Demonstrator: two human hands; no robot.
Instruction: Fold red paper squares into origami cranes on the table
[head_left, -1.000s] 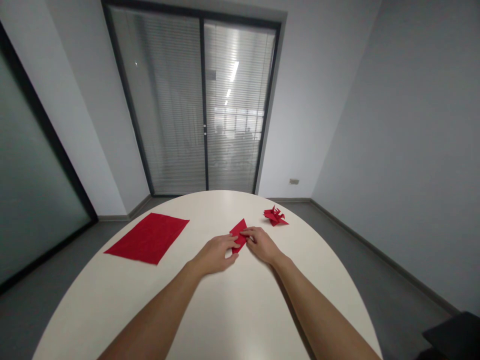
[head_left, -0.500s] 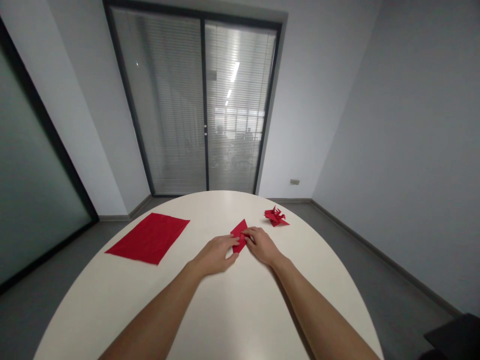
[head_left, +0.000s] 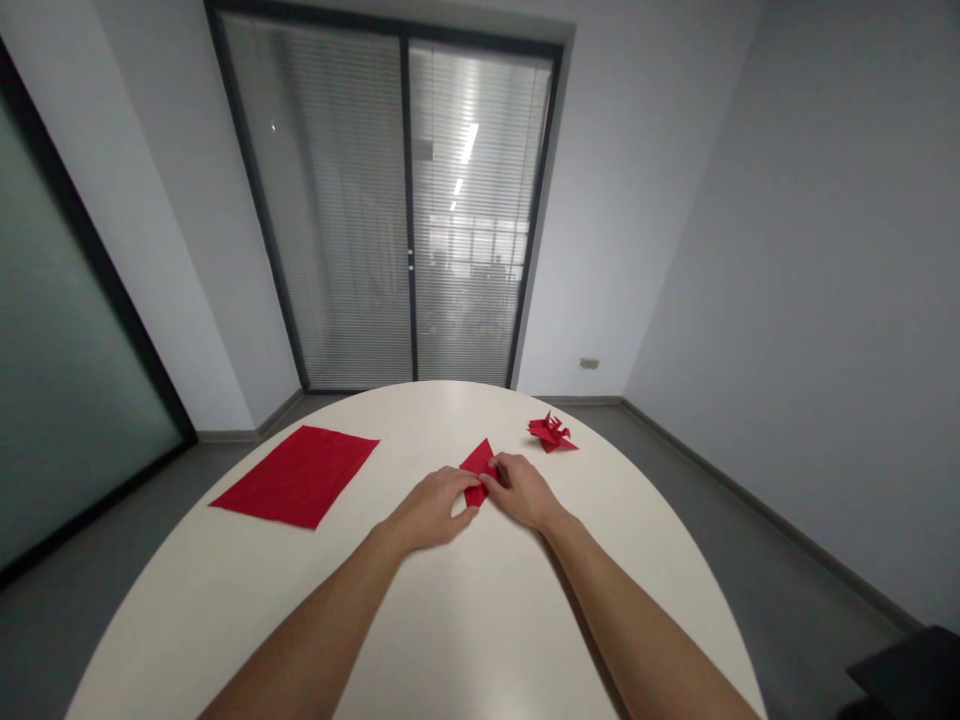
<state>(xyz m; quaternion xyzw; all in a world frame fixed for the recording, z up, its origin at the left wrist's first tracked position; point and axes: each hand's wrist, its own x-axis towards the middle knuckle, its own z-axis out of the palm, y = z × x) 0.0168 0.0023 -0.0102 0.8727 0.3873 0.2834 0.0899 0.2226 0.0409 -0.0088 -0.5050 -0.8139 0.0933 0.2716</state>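
A small folded piece of red paper (head_left: 475, 461) lies on the white table between my two hands, one pointed corner facing away from me. My left hand (head_left: 433, 508) rests at its left side, fingertips pressing on the paper and thumb lying near its lower corner. At its right edge my right hand (head_left: 525, 490) has thumb and curled fingers closed on the paper. Part of the sheet is hidden under the fingers of both hands.
A larger flat red sheet (head_left: 300, 477) lies on the left of the round white table (head_left: 442, 640). Several folded red paper cranes, by their look, sit in a cluster (head_left: 551, 432) at the back right. A dark object (head_left: 911, 670) stands beyond the table's right edge.
My right thumb has shifted slightly left and down over the middle of the folded paper, and the fingers have curled at its right edge. My left hand has hardly moved.
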